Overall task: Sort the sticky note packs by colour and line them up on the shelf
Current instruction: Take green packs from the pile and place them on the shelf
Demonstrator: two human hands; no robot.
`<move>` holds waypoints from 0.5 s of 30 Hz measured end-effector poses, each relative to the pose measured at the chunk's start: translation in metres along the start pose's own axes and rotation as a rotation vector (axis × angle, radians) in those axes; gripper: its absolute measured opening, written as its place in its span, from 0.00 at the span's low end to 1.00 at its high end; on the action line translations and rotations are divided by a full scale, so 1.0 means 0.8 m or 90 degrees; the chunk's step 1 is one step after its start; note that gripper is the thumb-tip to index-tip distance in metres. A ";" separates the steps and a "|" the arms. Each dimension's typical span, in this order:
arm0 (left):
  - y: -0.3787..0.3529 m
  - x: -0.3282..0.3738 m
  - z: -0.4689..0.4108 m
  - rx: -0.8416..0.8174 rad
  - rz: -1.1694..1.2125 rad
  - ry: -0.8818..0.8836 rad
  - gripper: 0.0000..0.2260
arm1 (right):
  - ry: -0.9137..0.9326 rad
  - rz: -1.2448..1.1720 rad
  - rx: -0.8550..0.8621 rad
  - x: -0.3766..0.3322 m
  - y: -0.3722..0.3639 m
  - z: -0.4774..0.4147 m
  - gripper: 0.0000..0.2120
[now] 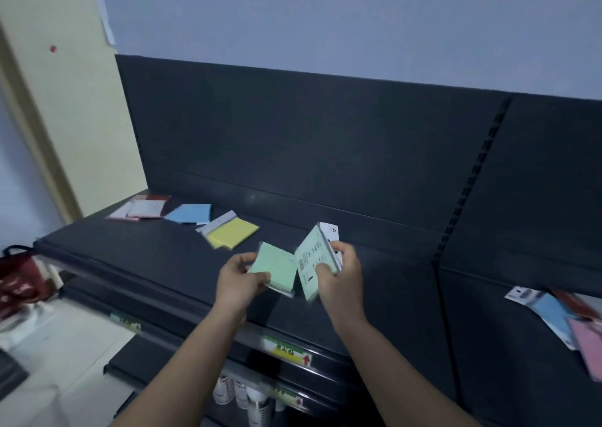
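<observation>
Both hands hover over the middle of the dark shelf, each with a green sticky note pack. My left hand grips one green pack, plain face up. My right hand grips a second green pack, tilted on edge with its printed back toward me. The two packs touch along one side. On the shelf behind lie a yellow pack, a blue pack and pink packs in a row toward the left end.
On the neighbouring shelf section at the right lies a loose pile with a blue pack and a pink pack. A red bag sits at the far left. White bottles stand on a lower shelf under price labels.
</observation>
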State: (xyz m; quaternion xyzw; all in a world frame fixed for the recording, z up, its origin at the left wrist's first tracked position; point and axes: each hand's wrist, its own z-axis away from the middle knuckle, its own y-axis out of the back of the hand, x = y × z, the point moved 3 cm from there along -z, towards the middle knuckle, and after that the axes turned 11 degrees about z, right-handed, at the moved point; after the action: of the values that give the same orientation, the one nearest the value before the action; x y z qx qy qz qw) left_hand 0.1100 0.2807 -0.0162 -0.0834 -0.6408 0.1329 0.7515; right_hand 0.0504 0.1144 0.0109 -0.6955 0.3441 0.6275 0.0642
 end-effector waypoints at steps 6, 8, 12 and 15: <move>0.022 -0.006 -0.056 0.014 -0.028 0.027 0.15 | 0.012 0.014 -0.053 -0.013 -0.050 -0.032 0.21; 0.019 -0.005 -0.075 0.013 -0.028 0.026 0.14 | 0.013 0.025 -0.068 -0.009 -0.061 -0.050 0.21; 0.008 -0.005 -0.111 0.013 -0.050 0.040 0.14 | -0.024 0.070 -0.110 0.011 -0.081 -0.094 0.21; 0.002 -0.010 -0.141 0.007 -0.072 0.059 0.13 | -0.035 0.136 -0.144 0.027 -0.093 -0.127 0.19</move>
State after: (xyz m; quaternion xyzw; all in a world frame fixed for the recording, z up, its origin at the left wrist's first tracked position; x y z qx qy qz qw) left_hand 0.2198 0.2848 -0.0428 -0.0494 -0.6082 0.0897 0.7871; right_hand 0.1757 0.1094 -0.0135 -0.6407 0.3415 0.6839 -0.0719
